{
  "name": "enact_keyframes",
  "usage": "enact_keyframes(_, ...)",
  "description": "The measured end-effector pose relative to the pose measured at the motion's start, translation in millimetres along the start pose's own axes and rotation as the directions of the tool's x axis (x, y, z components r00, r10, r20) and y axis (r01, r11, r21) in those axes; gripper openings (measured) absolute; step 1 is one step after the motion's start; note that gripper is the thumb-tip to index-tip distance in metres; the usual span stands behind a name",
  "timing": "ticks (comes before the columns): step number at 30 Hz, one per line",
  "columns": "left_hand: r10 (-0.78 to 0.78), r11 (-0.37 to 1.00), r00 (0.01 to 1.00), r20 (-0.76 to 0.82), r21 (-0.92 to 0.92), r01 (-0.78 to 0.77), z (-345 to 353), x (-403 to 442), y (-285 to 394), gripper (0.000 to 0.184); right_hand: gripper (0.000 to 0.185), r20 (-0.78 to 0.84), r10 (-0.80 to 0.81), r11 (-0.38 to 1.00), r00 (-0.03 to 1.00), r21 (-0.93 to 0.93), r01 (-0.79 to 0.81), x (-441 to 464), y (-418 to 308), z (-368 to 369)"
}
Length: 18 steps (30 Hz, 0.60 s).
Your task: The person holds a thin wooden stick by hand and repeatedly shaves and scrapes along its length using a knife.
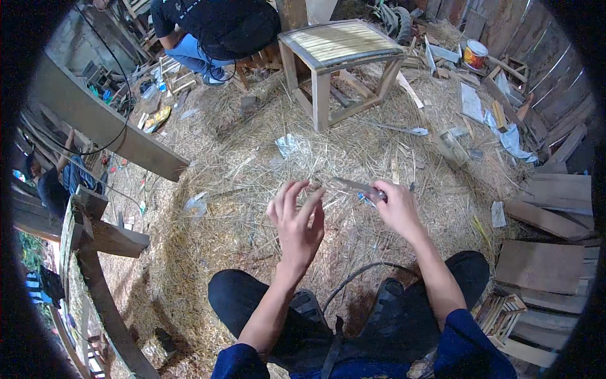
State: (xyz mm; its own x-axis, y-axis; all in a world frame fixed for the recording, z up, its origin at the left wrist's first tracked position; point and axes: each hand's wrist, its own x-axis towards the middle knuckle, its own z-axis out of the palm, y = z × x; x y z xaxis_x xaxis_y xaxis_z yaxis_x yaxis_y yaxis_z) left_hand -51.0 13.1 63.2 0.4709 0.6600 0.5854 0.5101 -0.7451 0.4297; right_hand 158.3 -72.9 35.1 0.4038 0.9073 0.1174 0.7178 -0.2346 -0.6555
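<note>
My right hand (396,210) is wrapped round the dark handle of a knife (353,185), whose blade points left toward my other hand. In front of my knees is my left hand (298,224), raised with its fingers curled and the index finger close to the thumb. A small brown bit (314,186) shows at its fingertips, too small to name. A short gap separates the knife tip from the left fingertips. Below both hands lies straw and shavings on the floor (353,234).
A small wooden stool with a slatted top (341,43) stands ahead. A person (214,31) sits beyond it; another person (53,183) is at far left. Boards (540,265) are stacked on the right. Timber beams (113,120) reach in from the left. A paint bucket (475,54) stands back right.
</note>
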Motion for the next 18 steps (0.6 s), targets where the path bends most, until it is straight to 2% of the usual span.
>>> enact_keyframes(2,-0.053,0.99,0.996,-0.072,-0.132,0.043,-3,1,0,0.034,0.019,0.099,0.205,0.966,0.974,0.141,-0.217,3,-6,0)
enact_keyframes(3,-0.109,0.969,0.993,-0.038,-0.226,0.097,2,-2,-3,0.031,0.021,0.104,0.194,0.947,0.976,0.241,-0.214,2,-6,4)
enact_keyframes(4,-0.237,0.894,0.971,0.032,-0.385,0.231,10,-6,-7,0.029,0.022,0.109,0.181,0.918,0.977,0.337,-0.208,-1,-4,11)
enact_keyframes(6,-0.434,0.619,0.871,0.231,-0.626,0.474,26,-15,-8,0.026,0.023,0.135,0.161,0.838,0.978,0.504,-0.207,-9,-5,25)
enact_keyframes(7,-0.433,0.603,0.854,0.288,-0.612,0.512,27,-14,-3,0.023,0.022,0.152,0.15,0.791,0.977,0.574,-0.211,-14,-8,31)
enact_keyframes(9,-0.422,0.424,0.805,0.418,-0.693,0.582,40,-18,1,0.023,0.02,0.196,0.12,0.709,0.973,0.669,-0.223,-22,-18,39)
enact_keyframes(10,-0.405,0.329,0.778,0.48,-0.718,0.614,43,-21,2,0.023,0.017,0.254,0.146,0.661,0.956,0.694,-0.285,-22,-24,39)
enact_keyframes(13,-0.353,0.342,0.778,0.519,-0.703,0.624,47,-29,0,0.023,0.015,0.409,0.208,0.518,0.889,0.725,-0.454,-29,-40,35)
enact_keyframes(17,-0.36,0.317,0.806,0.471,-0.751,0.58,51,-29,5,0.024,0.024,0.438,0.181,0.514,0.881,0.721,-0.464,-29,-37,34)
enact_keyframes(18,-0.371,0.345,0.81,0.453,-0.743,0.574,52,-29,4,0.023,0.027,0.458,0.178,0.516,0.871,0.71,-0.479,-28,-35,32)
